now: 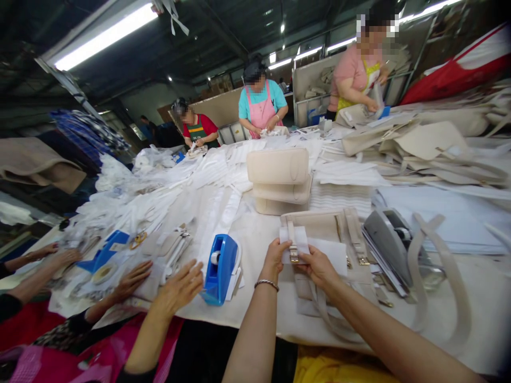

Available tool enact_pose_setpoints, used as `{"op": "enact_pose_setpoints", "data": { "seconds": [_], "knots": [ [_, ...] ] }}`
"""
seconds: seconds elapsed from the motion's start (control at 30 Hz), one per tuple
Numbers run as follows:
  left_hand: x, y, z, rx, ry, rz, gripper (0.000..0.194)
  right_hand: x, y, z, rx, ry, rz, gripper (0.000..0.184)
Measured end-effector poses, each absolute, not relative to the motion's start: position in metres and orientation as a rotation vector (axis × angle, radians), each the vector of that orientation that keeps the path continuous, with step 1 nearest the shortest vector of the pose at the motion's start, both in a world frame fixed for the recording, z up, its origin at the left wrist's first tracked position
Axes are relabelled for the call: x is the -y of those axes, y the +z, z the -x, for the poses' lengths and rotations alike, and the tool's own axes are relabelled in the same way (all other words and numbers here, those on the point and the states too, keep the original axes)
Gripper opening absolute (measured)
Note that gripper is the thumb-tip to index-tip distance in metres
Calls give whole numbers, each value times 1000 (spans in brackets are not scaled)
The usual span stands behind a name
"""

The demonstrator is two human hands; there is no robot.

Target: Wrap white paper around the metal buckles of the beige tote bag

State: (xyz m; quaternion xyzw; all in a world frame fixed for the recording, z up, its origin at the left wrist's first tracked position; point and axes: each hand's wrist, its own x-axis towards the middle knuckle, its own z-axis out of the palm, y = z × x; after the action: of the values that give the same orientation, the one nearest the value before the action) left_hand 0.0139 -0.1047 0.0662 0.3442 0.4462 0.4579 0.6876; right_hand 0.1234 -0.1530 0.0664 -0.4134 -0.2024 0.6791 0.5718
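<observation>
Two hands on one strap buckle

Both of my hands meet over the cream bag lying flat on the table in front of me. My left hand and my right hand pinch a piece of white wrapping paper from either side, fingers closed on it, holding it around the metal buckle of the bag's strap. The paper looks folded over the buckle but not yet taped, though my fingers hide the edges, so I cannot be sure. A second buckle just to the right lies bare, so by my reckoning this bag is about half wrapped. The blue tape dispenser stands near my left hand, and a grey dispenser sits beside my right. Behind the bag, a stack of finished-looking cream bags waits. A co-worker's hand reaches toward the blue dispenser from my left
</observation>
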Motion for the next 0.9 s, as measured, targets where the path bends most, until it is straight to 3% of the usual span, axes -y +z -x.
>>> {"op": "enact_pose_setpoints", "data": {
  "seconds": [0.23,0.53,0.7,0.8,0.9],
  "knots": [
    [120,73,-19,-1104,999,-720,28,157,68,-126,554,1548,1113,31],
    [126,76,-17,-1202,1306,-782,36,163,72,-126,596,1510,1151,23],
    [128,78,-19,-1198,1273,-793,38,160,66,-129,761,1445,1253,22],
    [129,77,-26,-1188,1248,-766,32,159,60,-131,1016,1245,1398,28],
    [131,72,-34,-1180,1204,-758,24,165,60,-130,1380,773,1572,36]
  ]
}}
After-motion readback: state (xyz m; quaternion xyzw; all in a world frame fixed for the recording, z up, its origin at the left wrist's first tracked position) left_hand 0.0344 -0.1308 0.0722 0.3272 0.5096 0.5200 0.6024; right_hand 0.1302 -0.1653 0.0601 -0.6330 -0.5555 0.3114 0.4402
